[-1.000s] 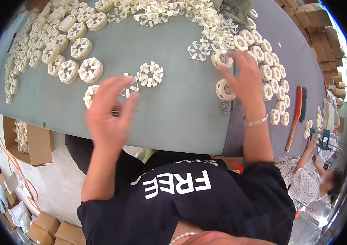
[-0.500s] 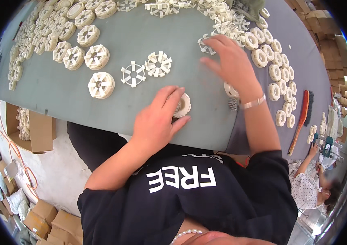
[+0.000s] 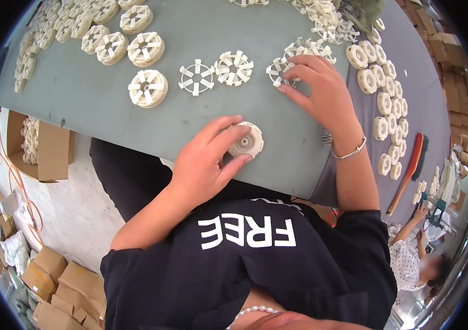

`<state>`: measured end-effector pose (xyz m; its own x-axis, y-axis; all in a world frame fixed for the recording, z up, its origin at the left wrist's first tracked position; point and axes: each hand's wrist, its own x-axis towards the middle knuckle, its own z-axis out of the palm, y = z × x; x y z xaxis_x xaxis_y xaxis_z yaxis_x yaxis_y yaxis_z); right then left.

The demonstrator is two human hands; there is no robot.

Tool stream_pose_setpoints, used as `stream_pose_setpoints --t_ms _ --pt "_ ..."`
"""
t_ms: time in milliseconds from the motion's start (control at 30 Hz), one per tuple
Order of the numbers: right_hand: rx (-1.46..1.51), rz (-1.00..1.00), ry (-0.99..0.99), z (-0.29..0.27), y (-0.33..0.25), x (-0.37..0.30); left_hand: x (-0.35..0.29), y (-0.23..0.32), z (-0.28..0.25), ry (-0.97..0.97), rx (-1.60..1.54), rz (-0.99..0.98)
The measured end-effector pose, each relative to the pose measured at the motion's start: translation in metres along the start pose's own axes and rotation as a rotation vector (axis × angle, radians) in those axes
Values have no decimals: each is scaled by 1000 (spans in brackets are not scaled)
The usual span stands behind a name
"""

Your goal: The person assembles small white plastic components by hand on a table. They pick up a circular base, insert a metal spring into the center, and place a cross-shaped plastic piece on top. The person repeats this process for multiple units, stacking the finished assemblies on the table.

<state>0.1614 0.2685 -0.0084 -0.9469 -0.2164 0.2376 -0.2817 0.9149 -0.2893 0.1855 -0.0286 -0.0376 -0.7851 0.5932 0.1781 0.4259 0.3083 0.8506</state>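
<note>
On the green tabletop near its front edge, my left hand is closed round the side of a cream round plastic housing, whose hollow centre faces up. Farther off to the right, my right hand has its thumb and fingers on a white spoked plastic ring, beside a small heap of similar rings. Two more pieces lie apart: a flat spoked ring and a thicker-looking stack of spoked rings. Left of them sits a round housing with a spoked ring on it. Small coil springs show beside my right wrist.
Many spoked round pieces crowd the far left. Several plain housings stand in rows on the grey cloth at right, near a red-handled brush. An open carton is below the left edge. Another person works at far right.
My right hand has come down onto the spoked ring, its fingers closing on it. My left hand stays on the housing, whose centre now shows more. The whole view has shifted slightly.
</note>
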Motion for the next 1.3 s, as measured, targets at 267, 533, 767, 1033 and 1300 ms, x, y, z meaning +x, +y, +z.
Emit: stream_pose_setpoints --t_ms 267,533,767,1033,1300 --pt "505 253 112 -14 -10 -13 -4 0 0 -3 -28 -39" --pt "285 428 -78 -7 -28 -6 -2 9 -10 -108 -53 -126" --pt "34 365 -166 -39 -38 -12 -6 11 -10 -73 -74 -161" --pt "202 299 -142 -37 -38 -26 -6 6 -9 -51 -92 -148" --pt "448 -21 -159 -9 -91 -38 -7 6 -11 -8 -130 -153"
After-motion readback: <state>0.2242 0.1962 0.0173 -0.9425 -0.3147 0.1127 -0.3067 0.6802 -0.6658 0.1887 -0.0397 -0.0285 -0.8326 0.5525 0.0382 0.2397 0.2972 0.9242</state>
